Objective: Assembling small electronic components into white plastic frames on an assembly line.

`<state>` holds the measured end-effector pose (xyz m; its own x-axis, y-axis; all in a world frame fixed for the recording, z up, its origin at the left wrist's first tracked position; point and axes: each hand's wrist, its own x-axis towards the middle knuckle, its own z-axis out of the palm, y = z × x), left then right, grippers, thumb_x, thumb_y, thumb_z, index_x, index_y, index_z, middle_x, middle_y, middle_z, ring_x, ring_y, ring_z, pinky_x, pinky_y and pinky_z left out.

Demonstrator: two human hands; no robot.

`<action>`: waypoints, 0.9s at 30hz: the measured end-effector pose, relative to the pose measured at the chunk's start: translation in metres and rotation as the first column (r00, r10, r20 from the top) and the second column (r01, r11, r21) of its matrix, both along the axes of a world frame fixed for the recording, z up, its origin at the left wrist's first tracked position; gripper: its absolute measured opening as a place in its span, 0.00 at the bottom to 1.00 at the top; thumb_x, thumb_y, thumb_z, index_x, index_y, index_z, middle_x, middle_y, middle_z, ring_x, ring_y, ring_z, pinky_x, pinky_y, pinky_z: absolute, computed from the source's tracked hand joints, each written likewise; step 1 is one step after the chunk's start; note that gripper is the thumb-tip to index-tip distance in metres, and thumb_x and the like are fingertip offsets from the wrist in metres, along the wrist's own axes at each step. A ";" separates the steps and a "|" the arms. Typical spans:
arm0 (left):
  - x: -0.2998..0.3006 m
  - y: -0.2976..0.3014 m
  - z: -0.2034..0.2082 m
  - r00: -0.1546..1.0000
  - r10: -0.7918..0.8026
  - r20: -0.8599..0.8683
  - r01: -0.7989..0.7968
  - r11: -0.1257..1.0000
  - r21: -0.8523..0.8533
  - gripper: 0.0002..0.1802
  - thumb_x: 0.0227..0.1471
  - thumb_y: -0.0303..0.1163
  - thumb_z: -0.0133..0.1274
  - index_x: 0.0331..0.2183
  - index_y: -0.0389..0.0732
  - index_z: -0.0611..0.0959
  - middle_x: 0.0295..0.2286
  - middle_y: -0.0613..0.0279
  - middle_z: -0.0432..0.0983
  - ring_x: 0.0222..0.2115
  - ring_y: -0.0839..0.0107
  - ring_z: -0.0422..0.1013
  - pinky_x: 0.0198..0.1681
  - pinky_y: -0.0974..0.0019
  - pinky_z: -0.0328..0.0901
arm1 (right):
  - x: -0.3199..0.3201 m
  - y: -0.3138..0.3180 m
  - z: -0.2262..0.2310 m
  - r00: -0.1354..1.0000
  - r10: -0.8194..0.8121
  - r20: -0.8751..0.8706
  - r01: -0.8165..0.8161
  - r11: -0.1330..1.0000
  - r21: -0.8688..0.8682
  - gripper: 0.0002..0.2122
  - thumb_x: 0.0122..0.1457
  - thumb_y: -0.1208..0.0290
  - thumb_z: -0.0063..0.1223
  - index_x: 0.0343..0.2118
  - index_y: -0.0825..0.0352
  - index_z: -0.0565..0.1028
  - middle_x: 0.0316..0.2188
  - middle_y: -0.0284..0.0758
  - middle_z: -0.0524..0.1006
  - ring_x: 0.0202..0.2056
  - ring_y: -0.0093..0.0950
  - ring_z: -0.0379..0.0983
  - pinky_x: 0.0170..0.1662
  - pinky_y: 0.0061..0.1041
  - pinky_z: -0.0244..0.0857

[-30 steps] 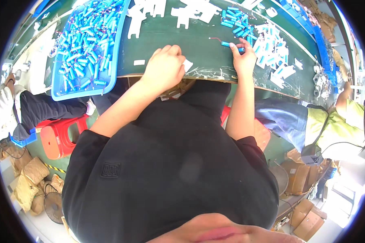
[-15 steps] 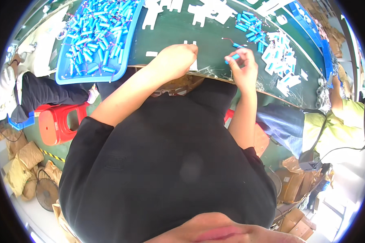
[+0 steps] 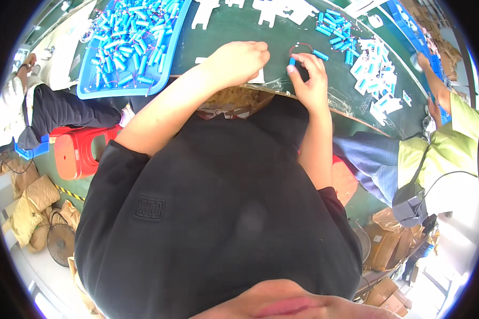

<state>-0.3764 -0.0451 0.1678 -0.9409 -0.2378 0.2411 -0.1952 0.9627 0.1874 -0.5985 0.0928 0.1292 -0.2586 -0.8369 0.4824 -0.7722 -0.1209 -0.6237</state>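
My left hand (image 3: 241,63) is closed, knuckles up, over a white plastic part (image 3: 257,77) at the near edge of the green table (image 3: 234,32). Most of that part is hidden beneath the fingers. To its right, my right hand (image 3: 313,80) pinches a small blue battery cell (image 3: 292,61) between thumb and fingers, the cell held roughly upright. A thin red wire loops above it. Just beyond those fingers lies another blue cell (image 3: 320,55) on the table.
A blue tray (image 3: 171,58) heaped with blue cells stands at left. Loose cells (image 3: 335,32) and a pile of white parts (image 3: 375,74) lie at right. More white parts (image 3: 269,11) lie at the back. Co-workers sit either side; a red stool (image 3: 72,154) stands left.
My right hand has moved left, closer to my left hand, and the cell in it has turned more upright. The co-worker on the right has stretched an arm forward.
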 end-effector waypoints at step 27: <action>0.106 0.015 -0.146 0.814 0.519 0.262 -0.272 -0.060 0.961 0.19 0.64 0.28 0.55 0.55 0.38 0.82 0.44 0.59 0.84 0.41 0.67 0.82 0.43 0.60 0.79 | 0.019 -0.029 0.039 0.922 0.385 -0.037 -0.382 0.922 0.069 0.17 0.50 0.75 0.74 0.44 0.61 0.87 0.52 0.32 0.84 0.51 0.36 0.76 0.58 0.36 0.69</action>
